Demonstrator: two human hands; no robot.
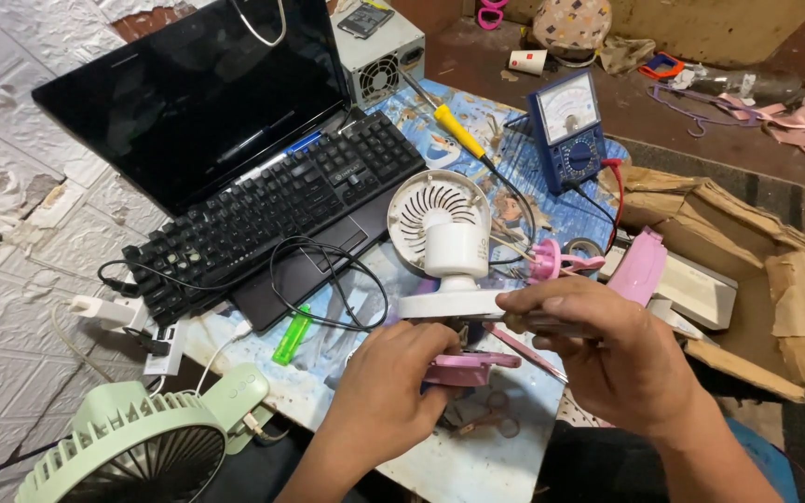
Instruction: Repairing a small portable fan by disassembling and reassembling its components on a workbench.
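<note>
My left hand (pixel 391 384) grips a small pink plastic part (pixel 466 369) low over the table. Just right of it, my right hand (pixel 607 349) is closed around a slim grey tool (pixel 538 323) whose tip points left toward the pink part. Right behind both hands stands a small white desk fan (pixel 442 237) on its flat base, grille facing up and away. A pink fan blade piece (pixel 549 259) and a pink housing shell (pixel 640 265) lie just beyond my right hand.
A black laptop (pixel 207 102) with a black keyboard (pixel 277 205) laid on it fills the back left. A blue multimeter (pixel 567 128), a yellow-handled soldering iron (pixel 458 130), a green lighter (pixel 292 335), a green fan (pixel 137 447) and a torn cardboard box (pixel 775 279) surround the work spot.
</note>
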